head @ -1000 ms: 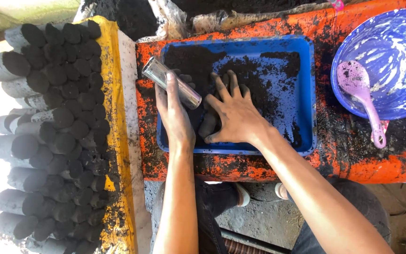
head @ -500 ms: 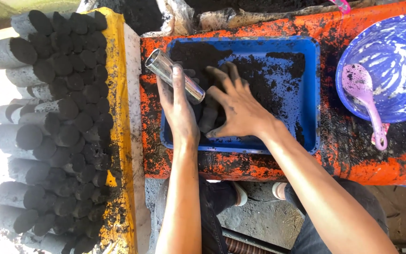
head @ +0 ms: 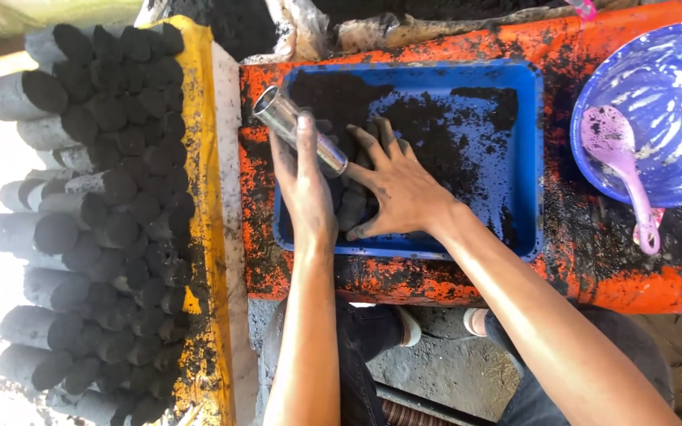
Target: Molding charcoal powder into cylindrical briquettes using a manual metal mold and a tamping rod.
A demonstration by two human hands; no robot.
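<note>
A short metal tube [head: 299, 129] is held in the left hand [head: 303, 188], the grip closed around its lower part so that its open end points up and away from the body, towards the far left corner of the blue tray [head: 526, 158]. The right hand [head: 395, 185] lies flat and spread, released from any grasp, palm down on the black powder [head: 333, 99] at the near left side of the tray, just beside the tube's lower end. The tray rests on an orange worktop [head: 451, 284] smeared with the same black dust. To the right a blue bowl [head: 672, 95] with white streaks is seen, and a pink spoon [head: 621, 166] lies across its rim. To the left, a stack of dark cylindrical briquettes [head: 104, 229] is piled on a yellow board [head: 199, 237], well apart from the hands. As a judgement only: for the step in hand to be done well, the powder should be gathered towards the tube's mouth with the flat palm, the tube kept steady and low against the tray floor, and the material pressed in evenly so that no hollows are left. Whether the tube already holds powder cannot be told from this view.
</note>
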